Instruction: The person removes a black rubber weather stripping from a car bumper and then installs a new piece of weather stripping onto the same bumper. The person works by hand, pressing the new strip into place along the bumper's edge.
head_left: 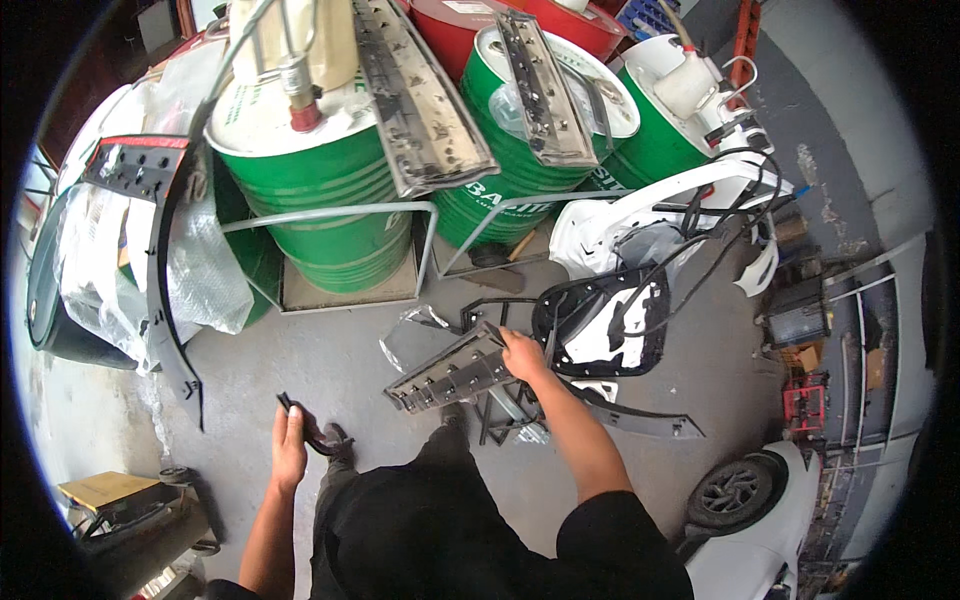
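Note:
My right hand (523, 356) is closed on the upper right end of a grey trim panel (447, 376), which has a row of dark clips along it. The panel is tilted and held out in front of me above the floor. Low on the left, my left hand (288, 445) pinches a thin, curved black strip (317, 440) between thumb and fingers. Below the panel stands a dark metal frame (488, 428), partly hidden by it. Beside that frame lies a black-and-white car part (605, 322), with a long dark trim piece (640, 417) near it.
Ahead stand green drums (330, 235) with similar clipped panels (545, 90) on top. White bumper parts (640, 205) with black cables lie to the right. A long black trim (165, 270) hangs at the left. A white car (765, 520) is at the lower right, a cart (130, 515) at the lower left.

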{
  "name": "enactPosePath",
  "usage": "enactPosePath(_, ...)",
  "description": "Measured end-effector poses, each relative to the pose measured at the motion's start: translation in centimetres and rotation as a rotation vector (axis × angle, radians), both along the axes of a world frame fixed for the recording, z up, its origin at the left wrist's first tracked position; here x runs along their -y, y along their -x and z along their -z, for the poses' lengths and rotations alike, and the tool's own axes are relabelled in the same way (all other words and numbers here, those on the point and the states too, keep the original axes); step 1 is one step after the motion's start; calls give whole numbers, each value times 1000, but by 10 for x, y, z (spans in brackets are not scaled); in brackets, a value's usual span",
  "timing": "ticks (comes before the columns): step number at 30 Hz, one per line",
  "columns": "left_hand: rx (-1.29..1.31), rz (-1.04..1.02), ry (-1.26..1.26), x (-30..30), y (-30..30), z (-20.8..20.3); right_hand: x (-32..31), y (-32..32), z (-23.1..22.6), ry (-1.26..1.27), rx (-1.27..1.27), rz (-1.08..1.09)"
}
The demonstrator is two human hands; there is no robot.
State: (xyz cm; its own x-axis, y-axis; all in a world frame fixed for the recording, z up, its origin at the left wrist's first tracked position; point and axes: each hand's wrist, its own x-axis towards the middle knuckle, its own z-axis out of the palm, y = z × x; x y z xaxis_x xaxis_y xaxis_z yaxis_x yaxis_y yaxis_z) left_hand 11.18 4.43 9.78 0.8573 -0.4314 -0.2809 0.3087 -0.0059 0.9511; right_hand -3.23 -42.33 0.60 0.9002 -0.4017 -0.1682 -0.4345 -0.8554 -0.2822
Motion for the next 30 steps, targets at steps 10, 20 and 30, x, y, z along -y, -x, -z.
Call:
enactPosePath(10, 90, -421, -272, 73, 73, -65, 122, -61, 116, -299, 71, -102)
enactPosePath(20, -61, -757, 109, 118, 118, -144, 159, -102, 134, -189, -143, -161)
enactPosePath(30, -201, -874, 618, 86, 142, -155, -78, -72, -105, -1294, 52, -571)
